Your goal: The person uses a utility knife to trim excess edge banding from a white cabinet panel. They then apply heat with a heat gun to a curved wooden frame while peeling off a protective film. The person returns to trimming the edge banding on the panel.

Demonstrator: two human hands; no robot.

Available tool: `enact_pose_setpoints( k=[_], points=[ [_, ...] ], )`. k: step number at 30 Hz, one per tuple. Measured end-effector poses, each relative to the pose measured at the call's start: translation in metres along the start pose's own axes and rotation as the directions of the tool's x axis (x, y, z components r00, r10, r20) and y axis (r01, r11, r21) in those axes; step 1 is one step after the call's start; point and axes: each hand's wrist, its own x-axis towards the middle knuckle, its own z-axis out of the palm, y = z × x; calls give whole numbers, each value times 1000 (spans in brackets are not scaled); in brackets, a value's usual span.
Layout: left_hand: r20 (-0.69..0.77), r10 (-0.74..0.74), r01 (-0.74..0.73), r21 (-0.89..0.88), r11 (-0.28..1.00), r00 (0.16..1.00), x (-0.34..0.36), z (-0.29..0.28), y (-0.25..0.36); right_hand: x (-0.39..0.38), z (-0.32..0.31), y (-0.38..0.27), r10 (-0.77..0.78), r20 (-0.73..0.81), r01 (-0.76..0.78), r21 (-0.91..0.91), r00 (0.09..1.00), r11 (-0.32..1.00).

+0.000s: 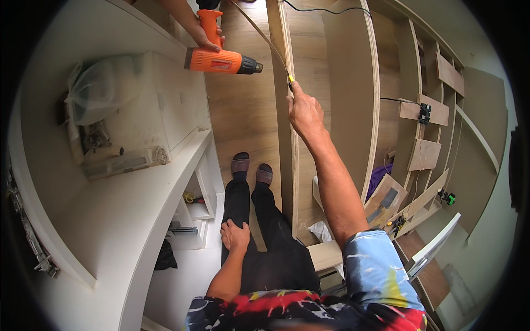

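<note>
My right hand (305, 112) is closed around a slim yellow-and-black tool (291, 80), at the narrow edge of a long upright board (285, 124). Most of the tool is hidden in my fist, so its exact kind does not show. A thin edging strip (264, 36) curves from the top down to the tool's tip. My left hand (235, 236) lies on my left knee with nothing in it, fingers spread. Across from me, another person's hand (210, 43) grips an orange heat gun (220, 60), its black nozzle pointing toward the strip and the board's edge.
A white cabinet (165, 182) with a curved front stands at left, a clear plastic bag (105, 94) and hardware inside it. To the right are more upright boards (353, 105) and a frame with clamps (424, 113). A white panel (436, 243) leans near my right elbow.
</note>
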Motion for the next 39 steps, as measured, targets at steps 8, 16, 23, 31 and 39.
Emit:
enact_pose_setpoints(
  k=[8,16,23,31,39],
  points=[
    [-18,18,-16,70,997,1000,3,19,-19,3,6,7,-23,-56,23,5,998,1000],
    [-12,23,-22,69,997,1000,4,15,-20,-17,0,16,-24,-19,24,8,1000,1000],
    [-22,38,-37,38,999,999,4,17,-24,-28,8,19,-135,-162,137,1,978,991],
    [-61,71,-67,64,996,996,2,20,-27,-39,17,23,-75,-90,75,0,993,997],
    [-49,74,-70,79,994,996,1,24,-30,-45,31,22,-22,-77,17,-61,997,998]
  ],
)
